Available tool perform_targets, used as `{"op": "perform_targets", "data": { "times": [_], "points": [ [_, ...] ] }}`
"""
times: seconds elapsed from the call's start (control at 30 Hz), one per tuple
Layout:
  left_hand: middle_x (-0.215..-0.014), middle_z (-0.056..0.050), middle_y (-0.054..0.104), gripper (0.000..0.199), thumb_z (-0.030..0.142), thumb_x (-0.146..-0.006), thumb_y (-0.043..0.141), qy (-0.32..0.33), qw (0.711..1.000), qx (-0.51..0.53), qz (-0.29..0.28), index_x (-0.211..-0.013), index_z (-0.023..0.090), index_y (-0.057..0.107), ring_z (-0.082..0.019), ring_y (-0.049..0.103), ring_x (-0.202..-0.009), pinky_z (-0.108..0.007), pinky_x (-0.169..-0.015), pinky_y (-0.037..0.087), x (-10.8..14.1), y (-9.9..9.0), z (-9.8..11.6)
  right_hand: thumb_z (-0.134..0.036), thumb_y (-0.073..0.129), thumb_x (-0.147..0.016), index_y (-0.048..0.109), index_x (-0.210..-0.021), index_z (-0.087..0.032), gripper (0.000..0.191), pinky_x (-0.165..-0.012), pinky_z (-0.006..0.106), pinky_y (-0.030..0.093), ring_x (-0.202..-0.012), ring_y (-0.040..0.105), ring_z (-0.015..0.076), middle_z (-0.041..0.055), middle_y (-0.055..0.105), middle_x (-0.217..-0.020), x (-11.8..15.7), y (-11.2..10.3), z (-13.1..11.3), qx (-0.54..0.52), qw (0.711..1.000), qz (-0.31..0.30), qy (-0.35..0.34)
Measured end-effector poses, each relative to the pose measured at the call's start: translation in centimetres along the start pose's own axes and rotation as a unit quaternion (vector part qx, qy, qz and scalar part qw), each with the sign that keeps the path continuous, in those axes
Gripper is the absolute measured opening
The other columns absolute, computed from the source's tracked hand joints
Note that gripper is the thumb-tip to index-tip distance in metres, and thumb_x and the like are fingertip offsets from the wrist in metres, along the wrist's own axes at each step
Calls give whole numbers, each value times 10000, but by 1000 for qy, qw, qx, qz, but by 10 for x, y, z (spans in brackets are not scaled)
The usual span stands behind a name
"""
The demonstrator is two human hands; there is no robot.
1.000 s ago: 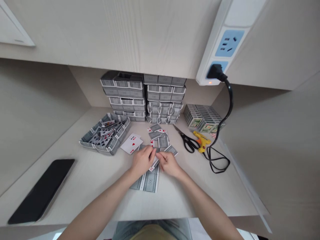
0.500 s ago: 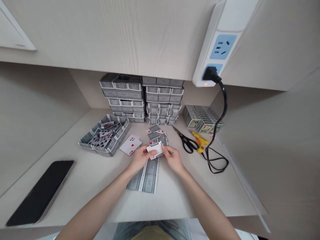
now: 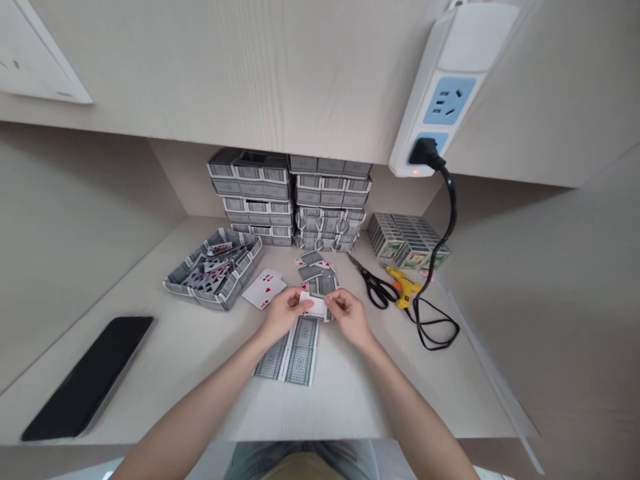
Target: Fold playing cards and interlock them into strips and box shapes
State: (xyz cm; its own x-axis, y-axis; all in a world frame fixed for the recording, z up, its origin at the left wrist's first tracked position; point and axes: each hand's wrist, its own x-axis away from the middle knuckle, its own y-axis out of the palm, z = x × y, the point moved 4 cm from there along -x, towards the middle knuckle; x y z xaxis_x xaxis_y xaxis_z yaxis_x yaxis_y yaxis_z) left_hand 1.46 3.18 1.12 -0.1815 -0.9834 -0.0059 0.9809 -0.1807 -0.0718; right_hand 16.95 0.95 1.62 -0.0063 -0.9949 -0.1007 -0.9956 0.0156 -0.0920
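Observation:
Between my two hands is a folded playing card [image 3: 315, 307], white face up with patterned grey edges turned in. My left hand [image 3: 285, 312] pinches its left end, thumb on top. At its right end, the thumb and fingers of my right hand [image 3: 347, 313] grip the edge. Just below, grey-backed playing cards [image 3: 300, 357] lie joined in a flat panel on the desk. Behind my hands are loose folded cards [image 3: 313, 267], some showing red pips. Left of them lie face-up cards [image 3: 263, 288] with hearts showing.
A tray made of cards [image 3: 220, 303] holds loose cards at left. Stacked card boxes [image 3: 257, 193] stand at the back. Black scissors [image 3: 377, 287], a yellow glue gun [image 3: 406, 285] with its cable and several card packs [image 3: 407, 240] are at right. A black phone-like slab [image 3: 90, 377] lies front left.
The folded card has turned to lie more level between my hands, and its right edge is now folded up under my right fingers. The whole view has shifted slightly.

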Motion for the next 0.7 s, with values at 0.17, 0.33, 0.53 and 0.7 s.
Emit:
{"op": "perform_targets", "data": {
  "times": [0.17, 0.33, 0.53, 0.7],
  "points": [
    [-739, -24, 650, 219, 308, -653, 624, 13, 1000, 0, 26, -790, 138, 615, -142, 576, -650, -263, -634, 454, -2, -8, 1, -413, 593, -718, 483, -776, -177, 266, -352, 192, 365, -362, 449, 84, -69, 509, -467, 4, 13, 7, -70, 991, -98, 60],
    [-806, -44, 681, 222, 309, -686, 600, 28, 998, -50, 5, -830, 149, 655, -167, 596, -721, -273, -686, 452, 1, -6, 6, -405, 594, -729, 441, -814, -192, 275, -268, 147, 258, -271, 378, 53, -121, 441, -417, 8, 23, 9, -98, 983, -142, 65],
    [-925, -47, 659, 333, 421, -787, 484, 55, 997, -19, 50, -935, 164, 636, -164, 576, -797, -251, -695, 435, 7, -5, 13, -431, 549, -764, 376, -828, -214, 285, -271, 147, 266, -247, 358, 60, -116, 485, -386, 8, 27, 6, -134, 980, -136, 56],
    [-764, -22, 614, 347, 446, -813, 431, 37, 998, 18, 46, -884, 150, 597, -139, 529, -670, -244, -628, 418, 8, 1, 8, -429, 540, -772, 339, -941, -233, 328, -302, 179, 357, -273, 431, 91, -103, 526, -420, 7, 27, 4, -179, 975, -119, 54]
  ]
}}
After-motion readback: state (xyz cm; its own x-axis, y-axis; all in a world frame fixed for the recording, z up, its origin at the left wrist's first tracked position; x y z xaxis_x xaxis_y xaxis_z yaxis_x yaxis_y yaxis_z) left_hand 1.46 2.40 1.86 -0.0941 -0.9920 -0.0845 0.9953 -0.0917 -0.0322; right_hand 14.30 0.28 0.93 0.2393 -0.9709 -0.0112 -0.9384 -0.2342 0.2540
